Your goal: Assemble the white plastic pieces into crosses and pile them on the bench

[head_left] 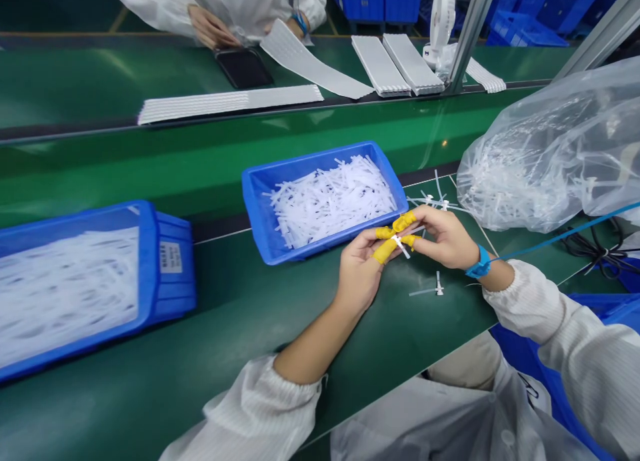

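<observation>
My left hand (361, 266) and my right hand (445, 237) meet over the green bench, yellow finger cots on their thumbs and forefingers. Both pinch a small white tube connector (401, 246) with a short, thin piece of tubing sticking out towards me. The fingertips hide part of it. Just below my right hand, a similar connector with tubing (439, 289) lies on the bench. Several more connectors with tubes (444, 205) lie behind that hand. Close beyond my left hand stands a blue bin (273, 253) full of short white tube pieces (333, 197).
A second blue bin (175, 267) of white pieces stands at left. At right lie a clear plastic bag (530, 161) of parts and black cables (603, 251). A blue cord (565, 233) runs from my right wristband. Across the belt sits a person (255, 7) near white strips (230, 103).
</observation>
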Demonstrator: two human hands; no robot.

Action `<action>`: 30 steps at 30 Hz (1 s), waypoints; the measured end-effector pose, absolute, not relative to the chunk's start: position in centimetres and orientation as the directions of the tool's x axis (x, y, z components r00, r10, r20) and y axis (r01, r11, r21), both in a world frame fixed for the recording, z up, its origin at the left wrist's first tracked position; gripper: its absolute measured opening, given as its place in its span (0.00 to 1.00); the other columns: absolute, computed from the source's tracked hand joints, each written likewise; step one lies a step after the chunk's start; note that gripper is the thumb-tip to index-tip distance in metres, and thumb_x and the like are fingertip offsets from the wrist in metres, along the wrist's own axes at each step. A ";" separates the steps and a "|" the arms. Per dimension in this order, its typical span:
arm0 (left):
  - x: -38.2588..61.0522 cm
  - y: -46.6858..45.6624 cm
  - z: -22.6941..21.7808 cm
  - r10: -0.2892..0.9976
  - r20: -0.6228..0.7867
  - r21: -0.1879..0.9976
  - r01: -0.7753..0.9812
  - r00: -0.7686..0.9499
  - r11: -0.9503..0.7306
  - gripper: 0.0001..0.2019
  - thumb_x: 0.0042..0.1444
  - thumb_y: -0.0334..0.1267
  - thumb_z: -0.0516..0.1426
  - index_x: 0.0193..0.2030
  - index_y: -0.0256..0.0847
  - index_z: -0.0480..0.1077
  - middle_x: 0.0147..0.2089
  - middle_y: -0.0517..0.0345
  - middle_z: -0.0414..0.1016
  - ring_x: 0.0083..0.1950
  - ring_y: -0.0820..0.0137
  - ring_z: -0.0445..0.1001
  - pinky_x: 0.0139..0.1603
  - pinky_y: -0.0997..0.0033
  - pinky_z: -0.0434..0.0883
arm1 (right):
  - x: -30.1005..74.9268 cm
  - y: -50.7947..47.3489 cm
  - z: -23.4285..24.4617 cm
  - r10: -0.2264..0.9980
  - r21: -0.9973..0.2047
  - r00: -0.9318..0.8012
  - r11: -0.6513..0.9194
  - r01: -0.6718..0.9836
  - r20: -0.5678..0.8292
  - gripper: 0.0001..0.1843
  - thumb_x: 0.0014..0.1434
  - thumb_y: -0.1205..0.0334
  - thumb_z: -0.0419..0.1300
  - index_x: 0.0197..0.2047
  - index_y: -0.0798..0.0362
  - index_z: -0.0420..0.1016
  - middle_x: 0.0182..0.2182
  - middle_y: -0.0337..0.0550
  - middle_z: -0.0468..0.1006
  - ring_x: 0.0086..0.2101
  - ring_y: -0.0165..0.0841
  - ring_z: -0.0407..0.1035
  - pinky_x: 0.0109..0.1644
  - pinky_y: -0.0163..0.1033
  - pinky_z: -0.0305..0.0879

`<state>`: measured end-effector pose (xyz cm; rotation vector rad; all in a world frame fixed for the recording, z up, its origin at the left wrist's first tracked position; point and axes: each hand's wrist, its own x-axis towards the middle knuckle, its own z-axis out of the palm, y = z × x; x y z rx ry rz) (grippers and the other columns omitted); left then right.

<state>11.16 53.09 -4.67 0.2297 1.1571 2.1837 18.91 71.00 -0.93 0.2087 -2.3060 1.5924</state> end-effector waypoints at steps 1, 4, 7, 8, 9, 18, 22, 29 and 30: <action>11.2 53.1 -4.7 0.610 -0.135 0.799 -0.450 -0.781 -0.399 0.21 0.45 0.46 0.81 0.38 0.41 0.80 0.43 0.56 0.86 0.46 0.65 0.86 0.53 0.62 0.86 | 18.9 70.9 -1.0 0.062 -0.896 -0.942 0.336 -0.291 0.330 0.10 0.68 0.61 0.67 0.52 0.50 0.80 0.50 0.48 0.86 0.48 0.38 0.82 0.57 0.44 0.80; 11.3 53.1 -5.0 0.591 -0.118 0.821 -0.413 -0.798 -0.394 0.19 0.45 0.45 0.81 0.36 0.40 0.81 0.44 0.56 0.85 0.46 0.65 0.86 0.51 0.62 0.87 | 18.7 70.7 -0.9 0.066 -0.941 -0.963 0.237 -0.240 0.262 0.10 0.65 0.64 0.69 0.49 0.51 0.76 0.45 0.45 0.84 0.44 0.34 0.82 0.52 0.39 0.80; 11.3 53.0 -5.7 0.580 -0.069 0.845 -0.356 -0.812 -0.398 0.16 0.46 0.44 0.80 0.35 0.40 0.83 0.44 0.57 0.84 0.44 0.69 0.85 0.48 0.66 0.87 | 18.6 70.7 -0.8 0.081 -0.971 -0.977 0.150 -0.185 0.199 0.13 0.62 0.67 0.70 0.47 0.51 0.73 0.39 0.41 0.82 0.40 0.32 0.81 0.48 0.37 0.79; 11.2 52.9 -6.0 0.579 -0.041 0.855 -0.328 -0.814 -0.401 0.16 0.47 0.43 0.80 0.35 0.40 0.83 0.44 0.57 0.83 0.44 0.69 0.85 0.48 0.67 0.86 | 18.6 70.7 -0.7 0.079 -0.978 -0.981 0.125 -0.169 0.179 0.14 0.61 0.68 0.70 0.46 0.50 0.72 0.38 0.40 0.82 0.40 0.32 0.81 0.48 0.37 0.78; 11.1 52.9 -6.3 0.577 -0.009 0.866 -0.295 -0.816 -0.403 0.15 0.48 0.43 0.80 0.35 0.41 0.83 0.43 0.57 0.83 0.43 0.70 0.84 0.48 0.68 0.86 | 18.6 70.8 -0.8 0.075 -0.983 -0.984 0.104 -0.152 0.160 0.15 0.60 0.69 0.70 0.46 0.50 0.71 0.37 0.39 0.82 0.39 0.32 0.81 0.47 0.37 0.78; 10.7 52.2 -5.9 0.532 0.250 0.955 0.116 -0.809 -0.273 0.05 0.57 0.36 0.74 0.35 0.42 0.84 0.43 0.53 0.84 0.45 0.69 0.83 0.46 0.71 0.81 | 18.4 71.2 -1.3 0.075 -0.993 -0.994 0.093 -0.078 0.085 0.14 0.58 0.68 0.71 0.43 0.50 0.70 0.34 0.36 0.78 0.36 0.29 0.78 0.45 0.35 0.76; 10.7 51.9 -5.5 0.549 0.301 0.954 0.232 -0.780 -0.192 0.03 0.60 0.35 0.70 0.35 0.42 0.84 0.43 0.52 0.84 0.43 0.69 0.83 0.42 0.72 0.80 | 18.3 71.3 -1.6 0.055 -0.989 -0.995 0.124 -0.082 0.089 0.14 0.57 0.67 0.71 0.42 0.51 0.70 0.33 0.35 0.77 0.35 0.29 0.75 0.43 0.34 0.74; 10.9 52.4 -5.8 0.543 0.145 0.966 0.000 -0.827 -0.259 0.09 0.58 0.41 0.73 0.42 0.41 0.84 0.46 0.53 0.85 0.49 0.66 0.85 0.54 0.65 0.84 | 18.0 71.3 -1.9 0.066 -0.994 -0.992 0.052 -0.100 0.103 0.15 0.61 0.65 0.72 0.45 0.51 0.70 0.38 0.38 0.80 0.39 0.30 0.79 0.47 0.36 0.78; 10.9 52.5 -5.9 0.552 0.099 0.957 -0.072 -0.828 -0.280 0.11 0.58 0.43 0.74 0.43 0.41 0.84 0.46 0.53 0.86 0.49 0.65 0.86 0.55 0.63 0.84 | 18.0 71.3 -1.9 0.062 -0.994 -0.992 0.045 -0.104 0.107 0.16 0.61 0.64 0.72 0.46 0.51 0.70 0.39 0.39 0.81 0.41 0.31 0.80 0.48 0.37 0.79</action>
